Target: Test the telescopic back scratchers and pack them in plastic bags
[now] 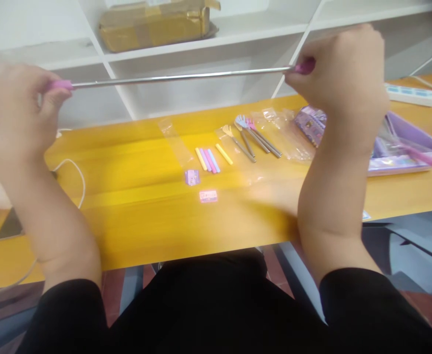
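Note:
Stretched between my two raised hands is a telescopic back scratcher, its thin metal rod (171, 77) drawn out long above the table. My left hand (20, 108) is closed around its pink end at the left. At the other end, my right hand (343, 71) grips a pink part, mostly hidden in the fist. Below on the table lie several folded back scratchers (250, 135) with yellow, blue and pink claw heads and metal rods. Beside them are several pastel sleeves (207, 160) in yellow, purple, pink and blue. Two small printed cards, a purple one (192, 177) and a pink one (208, 196), lie nearer me.
Clear plastic wrappers (285, 132) lie on the yellow table (145, 221). A purple box (400, 164) with packaged items stands at right, with a white power strip (415, 95) behind. A taped cardboard box (157, 25) sits on the white shelf. A white cable (81, 179) curls at left.

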`<move>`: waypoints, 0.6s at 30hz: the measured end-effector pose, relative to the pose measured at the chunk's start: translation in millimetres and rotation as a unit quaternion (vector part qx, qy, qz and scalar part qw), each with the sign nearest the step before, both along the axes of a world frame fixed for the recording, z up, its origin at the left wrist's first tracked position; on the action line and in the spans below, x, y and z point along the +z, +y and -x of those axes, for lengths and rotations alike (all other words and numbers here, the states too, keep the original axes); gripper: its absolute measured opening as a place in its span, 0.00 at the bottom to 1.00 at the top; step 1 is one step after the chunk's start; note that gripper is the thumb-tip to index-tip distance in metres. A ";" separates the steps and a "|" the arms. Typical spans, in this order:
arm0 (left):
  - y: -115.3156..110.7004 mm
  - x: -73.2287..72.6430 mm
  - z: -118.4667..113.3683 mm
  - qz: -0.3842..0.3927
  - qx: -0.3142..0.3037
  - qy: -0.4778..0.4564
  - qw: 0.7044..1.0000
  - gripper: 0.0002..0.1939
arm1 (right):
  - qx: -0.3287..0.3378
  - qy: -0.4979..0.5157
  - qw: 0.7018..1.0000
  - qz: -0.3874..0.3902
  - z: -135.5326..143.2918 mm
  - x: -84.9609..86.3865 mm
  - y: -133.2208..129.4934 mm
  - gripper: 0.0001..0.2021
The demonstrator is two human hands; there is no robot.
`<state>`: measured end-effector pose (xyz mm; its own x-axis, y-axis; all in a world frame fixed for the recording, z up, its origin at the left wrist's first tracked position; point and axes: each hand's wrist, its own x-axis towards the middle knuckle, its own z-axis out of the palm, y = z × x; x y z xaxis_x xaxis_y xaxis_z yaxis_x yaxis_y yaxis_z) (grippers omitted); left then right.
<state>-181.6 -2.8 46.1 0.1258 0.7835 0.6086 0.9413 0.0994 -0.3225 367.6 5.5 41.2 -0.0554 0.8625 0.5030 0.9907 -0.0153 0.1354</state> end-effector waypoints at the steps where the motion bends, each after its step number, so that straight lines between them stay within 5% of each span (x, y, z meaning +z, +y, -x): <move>1: 1.9 -0.1 2.8 -0.001 0.006 -0.018 1.000 0.45 | -0.002 0.009 1.000 -0.002 0.3 1.6 -1.7 0.09; 8: -8.6 0.8 -2.6 -0.019 -0.074 -0.147 0.986 0.49 | 0.008 0.114 0.993 0.018 -7.0 4.1 -0.6 0.09; 13: -16.6 0.5 -12.2 -0.015 -0.099 -0.169 0.981 0.52 | -0.014 0.093 0.996 -0.005 -8.3 -0.4 1.5 0.12; 18: -18.2 -1.0 -16.9 -0.011 -0.114 -0.219 0.969 0.45 | -0.036 0.079 0.996 -0.012 -7.3 -4.3 7.9 0.13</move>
<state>-164.8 -21.1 45.1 0.0202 0.7513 0.6597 0.9858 -0.1248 0.1121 374.9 13.4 36.9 0.0876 0.8487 0.5216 0.9958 -0.0883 -0.0237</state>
